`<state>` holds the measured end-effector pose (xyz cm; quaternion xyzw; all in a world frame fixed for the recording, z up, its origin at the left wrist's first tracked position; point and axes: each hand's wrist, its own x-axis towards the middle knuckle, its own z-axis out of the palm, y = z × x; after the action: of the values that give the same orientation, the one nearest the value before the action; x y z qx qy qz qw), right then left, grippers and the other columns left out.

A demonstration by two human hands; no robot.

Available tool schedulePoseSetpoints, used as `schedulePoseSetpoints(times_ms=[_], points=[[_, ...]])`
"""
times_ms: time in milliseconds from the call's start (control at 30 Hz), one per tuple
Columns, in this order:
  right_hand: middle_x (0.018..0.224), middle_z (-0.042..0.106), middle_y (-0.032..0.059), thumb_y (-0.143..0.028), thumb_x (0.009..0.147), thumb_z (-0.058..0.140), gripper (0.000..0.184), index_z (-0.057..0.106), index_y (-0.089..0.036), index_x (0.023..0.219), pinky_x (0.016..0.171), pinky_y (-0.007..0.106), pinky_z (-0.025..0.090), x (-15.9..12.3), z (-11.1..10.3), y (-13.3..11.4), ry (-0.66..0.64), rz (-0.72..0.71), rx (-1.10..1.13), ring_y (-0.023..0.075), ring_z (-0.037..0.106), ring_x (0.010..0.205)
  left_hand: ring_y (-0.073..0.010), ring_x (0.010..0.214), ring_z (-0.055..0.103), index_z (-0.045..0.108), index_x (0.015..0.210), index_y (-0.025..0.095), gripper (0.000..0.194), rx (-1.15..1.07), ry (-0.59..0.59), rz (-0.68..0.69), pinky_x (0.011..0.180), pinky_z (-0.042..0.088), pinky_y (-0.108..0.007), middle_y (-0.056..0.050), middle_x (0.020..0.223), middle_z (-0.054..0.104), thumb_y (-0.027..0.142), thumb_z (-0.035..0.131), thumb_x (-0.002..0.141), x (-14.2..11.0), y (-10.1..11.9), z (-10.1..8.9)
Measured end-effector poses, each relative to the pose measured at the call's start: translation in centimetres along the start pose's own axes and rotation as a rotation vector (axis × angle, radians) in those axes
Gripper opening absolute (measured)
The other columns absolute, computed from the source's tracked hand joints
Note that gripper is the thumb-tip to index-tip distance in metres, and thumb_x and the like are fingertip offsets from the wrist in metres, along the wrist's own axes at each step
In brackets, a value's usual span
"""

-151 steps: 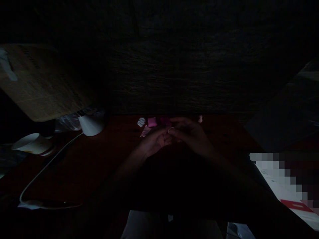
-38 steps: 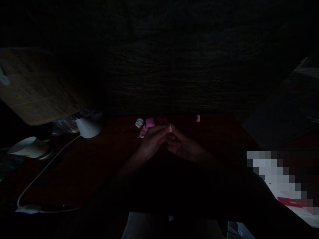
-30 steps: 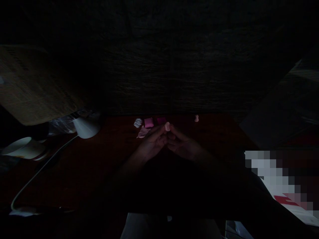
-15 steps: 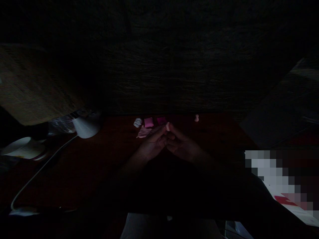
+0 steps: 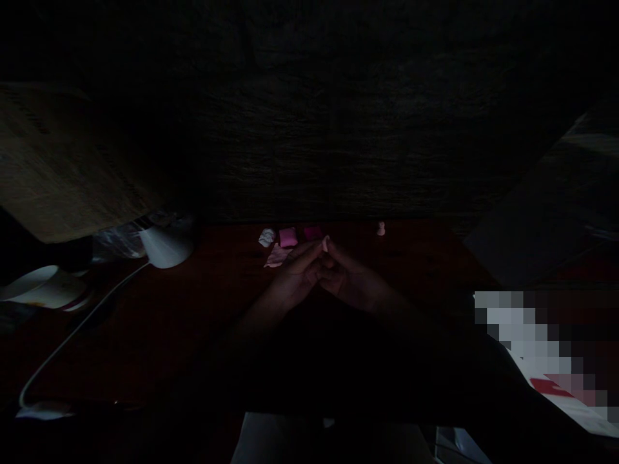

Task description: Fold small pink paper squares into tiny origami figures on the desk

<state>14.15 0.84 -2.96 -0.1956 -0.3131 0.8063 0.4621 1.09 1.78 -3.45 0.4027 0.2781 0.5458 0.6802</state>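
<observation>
My left hand (image 5: 300,276) and my right hand (image 5: 352,278) meet over the dark reddish table. Their fingertips are pressed together around a small pale pink lump (image 5: 325,243) that looks like modelling clay. Just behind my left hand lie a flat pale pink piece (image 5: 277,256), a pink block (image 5: 288,237) and a darker magenta block (image 5: 313,233). A crumpled white piece (image 5: 266,237) sits left of these. Farther right, a small pale pink shaped piece (image 5: 382,228) stands apart near the table's back. The light is very dim, so finger details are hard to see.
On the left stand a white cone-shaped lamp-like object (image 5: 167,247) with a pale cable (image 5: 72,335), a paper cup (image 5: 43,287) lying tilted, and a cardboard box (image 5: 68,161). A dark wall (image 5: 329,142) rises behind the table. A blurred white sheet (image 5: 556,403) lies at right.
Both hands stay in nearly the same place. The fingertips have closed in a little, and less of the pale pink lump shows between them.
</observation>
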Motion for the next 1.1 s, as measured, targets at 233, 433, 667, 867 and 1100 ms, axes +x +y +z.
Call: schedulePoseSetpoints(times_ms=[233,433,667,867,1100], points=[[0.071,0.067,-0.0053,-0.046,0.071,0.094,0.032,0.071,-0.024,0.078,0.070,0.025,0.053,0.0,-0.1,0.1,0.045,0.007,0.006,0.0111,0.064,0.070,-0.0109,0.064,0.064,0.077,0.084,0.019,0.022,0.044,0.028,-0.003,0.061,0.057,-0.022,0.001,0.069,0.066,0.038,0.085,0.080,0.0,-0.1,0.2],[0.064,0.064,-0.0073,-0.051,0.062,0.098,0.041,0.070,-0.024,0.075,0.069,0.025,0.052,-0.2,0.1,-0.3,0.056,0.021,0.017,0.0102,0.062,0.065,-0.0114,0.062,0.066,0.079,0.081,0.019,0.024,0.061,0.023,0.067,0.058,0.057,-0.022,0.000,0.068,0.070,0.039,0.090,0.073,-0.2,0.2,0.5],[0.064,0.065,-0.0073,-0.054,0.066,0.095,0.041,0.069,-0.024,0.077,0.059,0.022,0.046,-0.1,-0.1,-0.7,0.067,0.014,-0.011,0.0085,0.059,0.060,-0.0106,0.062,0.065,0.083,0.084,0.022,0.024,0.205,0.139,0.139,0.058,0.052,-0.023,0.000,0.071,0.074,0.039,0.092,0.070,-0.4,0.6,0.6],[0.078,0.075,-0.0034,-0.051,0.069,0.095,0.038,0.076,-0.026,0.091,0.053,0.021,0.042,0.0,-0.7,-2.4,0.143,-0.029,-0.104,0.0091,0.060,0.061,-0.0162,0.077,0.071,0.085,0.081,0.027,0.015,0.422,0.213,0.353,0.069,0.054,-0.028,-0.003,0.089,0.081,0.034,0.092,0.070,-0.7,2.0,0.7],[0.089,0.077,-0.0001,-0.047,0.068,0.095,0.036,0.080,-0.026,0.094,0.056,0.021,0.047,-0.3,-0.9,-2.7,0.139,-0.132,-0.278,0.0091,0.060,0.064,-0.0150,0.072,0.069,0.085,0.080,0.028,0.012,0.504,0.215,0.422,0.071,0.054,-0.028,-0.002,0.085,0.081,0.029,0.092,0.069,-0.5,2.3,0.5]])
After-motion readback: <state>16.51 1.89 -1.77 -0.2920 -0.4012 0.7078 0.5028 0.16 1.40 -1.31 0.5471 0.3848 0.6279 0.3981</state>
